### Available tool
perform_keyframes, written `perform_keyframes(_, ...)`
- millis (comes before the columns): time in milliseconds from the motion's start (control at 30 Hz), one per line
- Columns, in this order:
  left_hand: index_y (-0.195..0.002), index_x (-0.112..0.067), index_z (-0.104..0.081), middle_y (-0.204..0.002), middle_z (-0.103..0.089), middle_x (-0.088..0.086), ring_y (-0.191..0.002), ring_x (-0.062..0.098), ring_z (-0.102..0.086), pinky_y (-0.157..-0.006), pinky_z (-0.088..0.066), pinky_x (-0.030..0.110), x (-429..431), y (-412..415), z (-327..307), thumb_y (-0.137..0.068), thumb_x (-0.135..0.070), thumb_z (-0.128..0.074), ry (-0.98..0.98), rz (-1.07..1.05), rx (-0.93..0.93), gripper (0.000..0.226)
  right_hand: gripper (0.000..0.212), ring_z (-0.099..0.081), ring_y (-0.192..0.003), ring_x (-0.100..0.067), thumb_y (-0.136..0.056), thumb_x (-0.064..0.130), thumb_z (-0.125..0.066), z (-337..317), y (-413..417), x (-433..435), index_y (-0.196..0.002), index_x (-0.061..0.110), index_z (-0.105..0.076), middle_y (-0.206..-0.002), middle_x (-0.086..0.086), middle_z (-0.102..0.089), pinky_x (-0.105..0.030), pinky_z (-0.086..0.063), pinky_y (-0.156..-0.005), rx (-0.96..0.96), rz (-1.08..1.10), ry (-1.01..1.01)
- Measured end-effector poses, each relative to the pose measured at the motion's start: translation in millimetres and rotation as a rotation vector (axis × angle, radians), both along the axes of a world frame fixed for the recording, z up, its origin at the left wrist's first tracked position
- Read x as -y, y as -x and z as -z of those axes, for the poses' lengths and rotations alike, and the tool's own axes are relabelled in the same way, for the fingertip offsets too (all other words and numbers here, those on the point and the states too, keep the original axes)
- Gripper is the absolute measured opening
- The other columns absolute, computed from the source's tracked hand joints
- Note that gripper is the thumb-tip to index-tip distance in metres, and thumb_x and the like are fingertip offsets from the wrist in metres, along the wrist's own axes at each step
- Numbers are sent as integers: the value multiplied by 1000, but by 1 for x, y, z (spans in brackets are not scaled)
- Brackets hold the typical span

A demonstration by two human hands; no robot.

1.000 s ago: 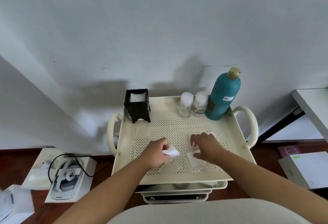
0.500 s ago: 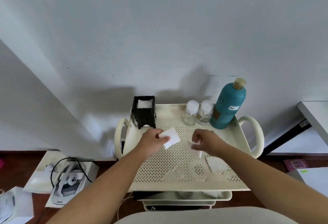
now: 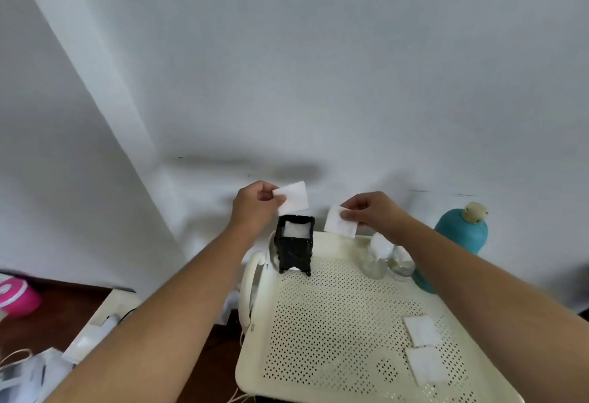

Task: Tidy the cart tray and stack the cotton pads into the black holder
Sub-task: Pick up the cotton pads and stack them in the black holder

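Observation:
The black holder [image 3: 294, 249] stands at the far left corner of the cream perforated cart tray [image 3: 334, 323], with white pads showing inside its top. My left hand [image 3: 255, 205] pinches one white cotton pad [image 3: 294, 195] just above the holder. My right hand [image 3: 373, 211] holds a second cotton pad [image 3: 339, 222] to the right of the holder, over the tray's far edge. Two more cotton pads [image 3: 420, 331] [image 3: 427, 366] lie flat on the tray near its right front.
Two small clear bottles [image 3: 387, 257] and a teal bottle [image 3: 462, 236] stand along the tray's far right edge. The tray has a curved handle [image 3: 250, 288] on its left. A white wall is close behind. Boxes, cables and a pink object [image 3: 16, 299] lie on the floor at left.
Both hands rose from the tray's middle and moved toward the far left corner, each carrying a cotton pad. The camera tilted up and shifted left.

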State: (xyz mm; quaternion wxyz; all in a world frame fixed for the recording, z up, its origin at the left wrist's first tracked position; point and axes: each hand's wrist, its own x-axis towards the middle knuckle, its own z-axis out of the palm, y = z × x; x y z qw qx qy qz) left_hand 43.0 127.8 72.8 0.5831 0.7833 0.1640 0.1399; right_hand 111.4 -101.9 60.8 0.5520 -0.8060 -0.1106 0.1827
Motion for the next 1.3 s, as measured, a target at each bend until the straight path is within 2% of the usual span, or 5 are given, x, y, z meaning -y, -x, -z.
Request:
perform_keyframes(200, -88, -16, -67, -83, -66, 1, -78, 15, -58, -73, -46, 28, -33, -7, 9, -85, -12, -65, 37, -82, -26, 5, 6, -53, -78, -17, -81, 16, -72, 12, -19, -57, -82, 11, -71, -83, -10, -63, -28, -42, -74, 70, 12, 53)
perform_keyframes(367, -75, -26, -64, -78, -65, -6, -75, 11, -59, -66, -44, 21, -47, 1, 32, -85, -14, -65, 31, -95, -64, 15, 10, -57, -85, -24, -83, 19, -69, 34, -23, -90, -74, 16, -65, -107, -13, -65, -26, -46, -64, 95, -31, 141)
perform_keyframes(467, -78, -23, -65, -80, -66, -4, -78, 13, -60, -71, -46, 23, -54, 4, 43, -86, -14, -65, 32, -94, -81, 11, 10, -61, -102, -39, -83, 22, -69, 45, -24, -98, -75, 17, -65, -111, -12, -65, -41, -51, -85, 112, -26, 196)
perform_keyframes(1067, -92, -12, -65, -81, -63, -2, -77, 12, -56, -67, -42, 18, -52, -6, 57, -87, -11, -63, 44, -75, -105, 6, 8, -41, -121, -18, -83, 29, -64, 72, -20, -100, -84, 25, -71, -123, 8, -58, -34, -25, -94, 494, -60, 498)
perform_keyframes(1300, -109, -3, -64, -94, -64, 7, -84, 15, -57, -79, -46, 25, -37, -17, 56, -87, -7, -62, 151, 31, -139, 23, 18, -53, -116, -17, -84, 31, -66, 46, -18, -104, -88, 13, -71, -131, 0, -56, -37, -42, -102, -3, -52, -58)
